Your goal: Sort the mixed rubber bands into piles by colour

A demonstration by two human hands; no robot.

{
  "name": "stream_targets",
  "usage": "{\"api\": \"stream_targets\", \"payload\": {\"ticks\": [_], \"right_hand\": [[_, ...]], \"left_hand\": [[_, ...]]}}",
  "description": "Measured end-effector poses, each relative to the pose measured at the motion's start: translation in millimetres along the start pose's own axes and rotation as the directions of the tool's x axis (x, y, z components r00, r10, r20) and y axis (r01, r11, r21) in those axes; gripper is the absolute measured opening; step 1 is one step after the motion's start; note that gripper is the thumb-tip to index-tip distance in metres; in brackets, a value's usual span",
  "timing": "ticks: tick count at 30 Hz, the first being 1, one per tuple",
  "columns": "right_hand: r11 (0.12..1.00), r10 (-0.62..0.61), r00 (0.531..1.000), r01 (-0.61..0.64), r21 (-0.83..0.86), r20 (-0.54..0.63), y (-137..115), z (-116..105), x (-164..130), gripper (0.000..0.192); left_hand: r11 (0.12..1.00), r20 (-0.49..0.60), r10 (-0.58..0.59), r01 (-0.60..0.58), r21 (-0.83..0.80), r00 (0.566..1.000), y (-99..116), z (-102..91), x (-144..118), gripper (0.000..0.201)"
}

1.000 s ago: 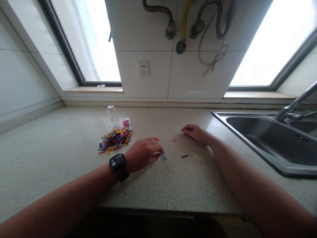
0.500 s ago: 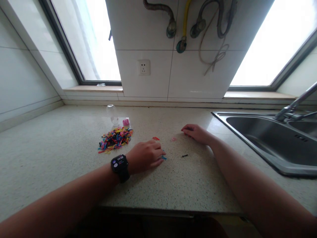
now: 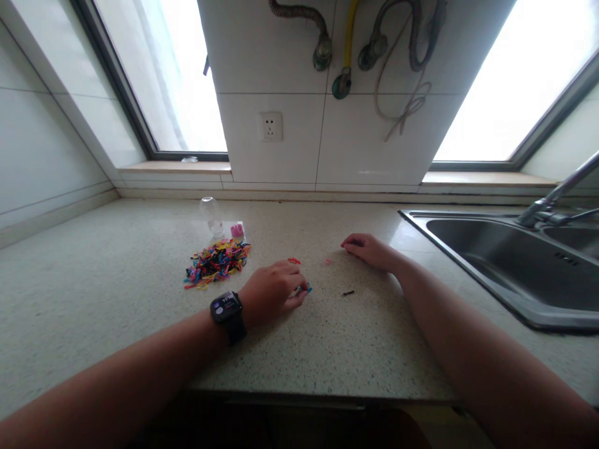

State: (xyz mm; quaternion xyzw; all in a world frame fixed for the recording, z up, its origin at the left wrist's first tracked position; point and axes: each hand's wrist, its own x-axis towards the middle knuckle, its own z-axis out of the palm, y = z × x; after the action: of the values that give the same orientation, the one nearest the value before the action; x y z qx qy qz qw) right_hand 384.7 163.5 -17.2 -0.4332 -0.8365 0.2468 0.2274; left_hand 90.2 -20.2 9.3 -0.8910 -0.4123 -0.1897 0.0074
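My left hand (image 3: 274, 293) rests curled on the countertop (image 3: 327, 349), its fingertips pinching a small blue rubber band (image 3: 305, 288). Farther right, my right hand (image 3: 369, 251) lies flat, fingers loosely together, holding nothing. The pile of colourful bands (image 3: 216, 262) lies beyond, to the left.

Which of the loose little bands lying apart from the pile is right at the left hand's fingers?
The blue band, touching the left hand. The red band, pink band and black band lie untouched.
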Motion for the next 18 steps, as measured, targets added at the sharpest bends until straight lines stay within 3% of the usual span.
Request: {"api": "stream_targets", "payload": {"ticks": [11, 18], "right_hand": [[0.999, -0.021, 1.0, 0.021, -0.024, -0.009, -1.2, 0.1, 0.4, 0.034], [1.0, -0.019, 1.0, 0.019, -0.013, -0.005, -3.5, -0.2, -0.5, 0.035]], "left_hand": [[0.991, -0.005, -0.112, 0.111, -0.073, 0.994, 1.3, 0.8, 0.9, 0.014], [0.995, -0.001, -0.038, 0.038, -0.091, 0.999, -3.3, 1.3, 0.1, 0.014]]}}
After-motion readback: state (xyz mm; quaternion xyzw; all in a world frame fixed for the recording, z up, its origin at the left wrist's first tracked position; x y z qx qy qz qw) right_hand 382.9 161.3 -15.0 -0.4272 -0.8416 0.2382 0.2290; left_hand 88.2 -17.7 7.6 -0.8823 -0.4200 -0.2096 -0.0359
